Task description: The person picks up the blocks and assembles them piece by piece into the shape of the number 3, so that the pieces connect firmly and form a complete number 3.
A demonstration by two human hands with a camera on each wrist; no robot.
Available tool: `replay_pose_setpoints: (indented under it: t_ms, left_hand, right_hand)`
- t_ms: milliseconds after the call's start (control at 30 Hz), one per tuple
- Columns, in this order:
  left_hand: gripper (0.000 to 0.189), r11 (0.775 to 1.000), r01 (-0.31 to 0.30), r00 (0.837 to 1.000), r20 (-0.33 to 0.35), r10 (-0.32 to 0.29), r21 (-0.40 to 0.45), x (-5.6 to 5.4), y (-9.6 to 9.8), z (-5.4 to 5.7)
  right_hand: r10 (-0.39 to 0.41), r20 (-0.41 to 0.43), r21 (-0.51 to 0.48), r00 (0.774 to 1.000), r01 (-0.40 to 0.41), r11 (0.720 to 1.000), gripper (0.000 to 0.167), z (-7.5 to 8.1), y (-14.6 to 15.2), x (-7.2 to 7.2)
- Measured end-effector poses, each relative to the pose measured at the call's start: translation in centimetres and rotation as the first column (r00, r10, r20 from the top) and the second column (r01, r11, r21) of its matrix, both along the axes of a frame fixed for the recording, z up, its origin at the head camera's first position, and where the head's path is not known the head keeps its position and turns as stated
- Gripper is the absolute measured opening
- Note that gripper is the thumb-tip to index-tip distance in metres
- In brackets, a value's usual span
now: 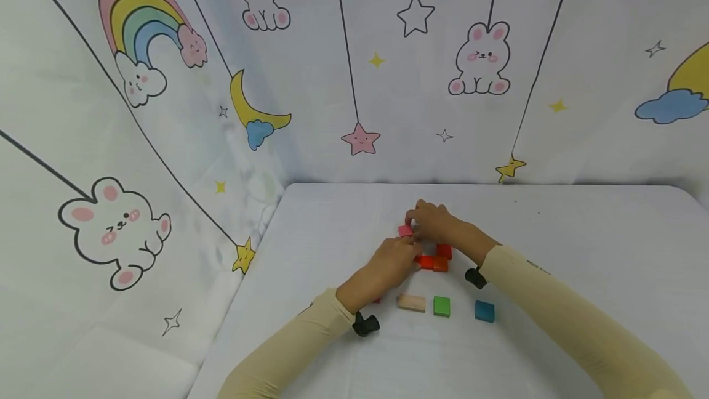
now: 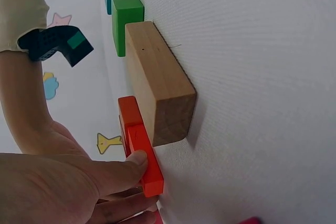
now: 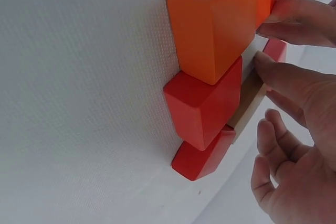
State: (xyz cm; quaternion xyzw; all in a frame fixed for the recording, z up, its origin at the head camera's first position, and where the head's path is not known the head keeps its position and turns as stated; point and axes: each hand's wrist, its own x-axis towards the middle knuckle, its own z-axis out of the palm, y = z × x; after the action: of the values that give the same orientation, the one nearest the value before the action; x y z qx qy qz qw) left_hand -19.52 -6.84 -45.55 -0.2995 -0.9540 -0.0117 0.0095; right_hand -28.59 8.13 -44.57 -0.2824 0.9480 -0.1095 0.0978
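My left hand (image 1: 394, 260) pinches a bright red-orange block (image 2: 145, 163) at the near side of a small ring of blocks, thumb on its face and fingers behind. Beside that block sits an orange block (image 3: 215, 24). Two red blocks (image 3: 205, 106) continue the ring on the right. A wooden block (image 3: 245, 103) lies along the far side, partly hidden by my right hand (image 1: 437, 223). The right thumb and forefinger are around a pinkish-red block (image 1: 405, 231) at the far left of the ring; its other fingers are loosely bent.
Nearer me on the white table (image 1: 598, 245) lie another wooden block (image 1: 412, 303), a green block (image 1: 441, 306) and a blue block (image 1: 484, 311). A red block (image 1: 376, 300) shows partly beneath the left wrist. A patterned cloth (image 1: 310, 66) hangs behind the table.
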Motion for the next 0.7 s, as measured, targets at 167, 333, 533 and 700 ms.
replay_pose_setpoints:
  t_ms: [167,333,533,700]
  left_hand:
    - [0.023,1.000,0.005,1.000,-0.004,-0.005,-0.001,0.0,0.1,0.0]
    - [0.023,1.000,0.016,1.000,-0.006,-0.016,-0.005,0.1,0.0,0.0]
    - [0.021,1.000,0.021,1.000,-0.008,-0.021,-0.001,0.0,-0.2,0.0]
    - [0.021,1.000,0.019,1.000,0.005,-0.019,0.020,0.0,-0.1,-0.1]
  right_hand:
    - [-0.001,0.014,-0.009,1.000,0.001,1.000,0.032,0.4,0.4,0.2]
    - [-0.005,0.002,-0.006,1.000,0.005,1.000,0.038,0.9,1.7,0.8]
    - [-0.023,0.003,-0.068,1.000,0.023,0.997,0.043,1.7,4.4,2.6]
    - [-0.034,-0.034,-0.106,0.999,0.030,0.994,0.043,1.9,7.2,4.8]
